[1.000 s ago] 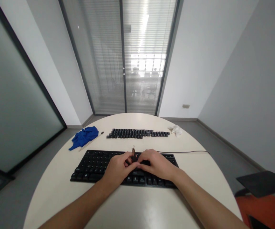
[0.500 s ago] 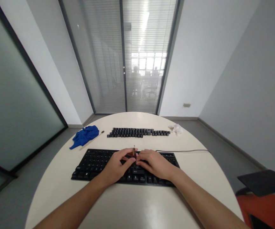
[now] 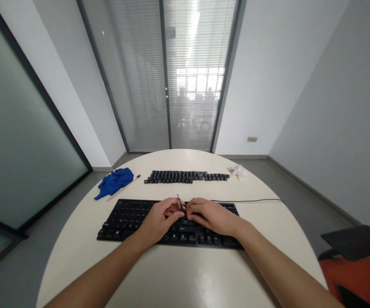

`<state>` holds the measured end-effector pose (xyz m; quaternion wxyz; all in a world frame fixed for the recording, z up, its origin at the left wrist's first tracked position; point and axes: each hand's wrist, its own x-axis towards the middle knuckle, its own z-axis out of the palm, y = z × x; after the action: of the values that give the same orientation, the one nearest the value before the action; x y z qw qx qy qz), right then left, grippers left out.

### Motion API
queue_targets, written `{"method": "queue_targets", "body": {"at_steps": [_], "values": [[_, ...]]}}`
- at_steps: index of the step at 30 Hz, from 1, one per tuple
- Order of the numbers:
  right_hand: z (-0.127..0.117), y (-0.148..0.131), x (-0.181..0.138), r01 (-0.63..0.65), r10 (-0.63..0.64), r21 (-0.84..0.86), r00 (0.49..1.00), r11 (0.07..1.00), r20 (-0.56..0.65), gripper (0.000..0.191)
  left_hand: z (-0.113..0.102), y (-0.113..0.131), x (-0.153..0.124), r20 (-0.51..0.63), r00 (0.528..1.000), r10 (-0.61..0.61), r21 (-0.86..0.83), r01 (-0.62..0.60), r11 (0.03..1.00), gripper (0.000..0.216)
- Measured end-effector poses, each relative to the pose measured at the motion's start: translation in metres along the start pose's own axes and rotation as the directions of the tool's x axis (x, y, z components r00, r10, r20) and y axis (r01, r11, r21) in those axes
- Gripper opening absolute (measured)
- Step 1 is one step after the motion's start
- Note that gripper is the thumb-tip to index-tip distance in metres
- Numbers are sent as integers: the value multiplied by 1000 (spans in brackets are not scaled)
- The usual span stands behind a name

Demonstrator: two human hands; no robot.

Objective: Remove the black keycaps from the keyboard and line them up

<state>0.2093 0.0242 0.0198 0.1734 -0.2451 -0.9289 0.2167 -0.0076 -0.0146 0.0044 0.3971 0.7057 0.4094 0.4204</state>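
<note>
A black keyboard (image 3: 125, 220) lies across the table in front of me, and both hands rest over its middle and right part. Between thumb and fingers my left hand (image 3: 161, 218) pinches a small slim tool (image 3: 179, 203); its thin tip points up and its lower end is down at the keys. My exact view of the tool's kind is too small to name it. Right beside it my right hand (image 3: 207, 216) has its fingers bent and pressed together at the keys, near the tool's lower end. Whatever those fingertips grip is hidden.
Loose black keycaps (image 3: 178, 176) lie in rows behind the keyboard. A blue cloth (image 3: 114, 182) and a thin brush (image 3: 123, 188) are at the left, a crumpled white tissue (image 3: 238, 172) at the back right. The keyboard's cable (image 3: 252, 200) runs right. A chair (image 3: 358, 273) stands beyond the table.
The tool in my left hand has tilted, its top leaning further left. My right hand has shifted slightly to the right. The view has moved a little.
</note>
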Motion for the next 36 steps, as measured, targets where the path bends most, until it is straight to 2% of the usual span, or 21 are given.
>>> {"method": "queue_targets", "body": {"at_steps": [13,20,24,30,36], "values": [[-9,7,-5,39,-42,72,998,997,48,17,12,6,1,-4,1000,1,97,0,995,14],[-10,13,-6,61,-65,61,995,996,69,14,15,5,3,32,999,28,157,-33,987,17],[-7,17,-6,57,-60,59,996,997,61,13,16,7,2,69,994,89,236,-103,966,15],[-7,17,-7,44,-48,76,998,996,49,14,18,9,3,74,991,111,299,-129,946,14],[-8,14,-7,25,-28,115,999,993,20,15,19,7,0,57,994,95,265,-106,958,14]]}}
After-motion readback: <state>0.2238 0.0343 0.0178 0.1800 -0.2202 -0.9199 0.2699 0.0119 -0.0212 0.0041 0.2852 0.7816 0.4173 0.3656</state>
